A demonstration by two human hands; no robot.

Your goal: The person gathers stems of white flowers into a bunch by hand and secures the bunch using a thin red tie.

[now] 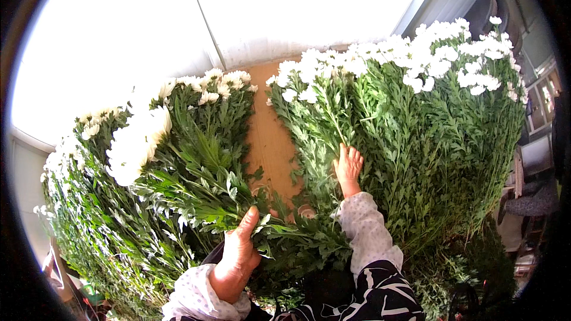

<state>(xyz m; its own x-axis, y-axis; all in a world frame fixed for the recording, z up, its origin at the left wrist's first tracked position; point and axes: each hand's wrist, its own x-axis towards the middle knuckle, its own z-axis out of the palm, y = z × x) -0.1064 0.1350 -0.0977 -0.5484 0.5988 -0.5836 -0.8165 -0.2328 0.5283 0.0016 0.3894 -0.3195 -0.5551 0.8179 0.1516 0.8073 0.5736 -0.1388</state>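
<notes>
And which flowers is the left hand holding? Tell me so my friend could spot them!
Find the brown tabletop between the flower heaps. Near its bottom left, the left hand grips a bunch slanting up and left. Its white blooms look far bigger than the others.

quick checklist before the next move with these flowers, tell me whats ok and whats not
1. Left hand holding the bunch: ok, the thumb lies along its stems.
2. Flower heads of the bunch facing away from the person: ok, they point up and left.
3. Right hand on a stem: ok, fingers curled around it.
4. That stem free of the right pile: cannot tell, the leaves overlap.
5. Brown surface between the piles free of leaves: not ok, leaves spill over its edges.
</notes>
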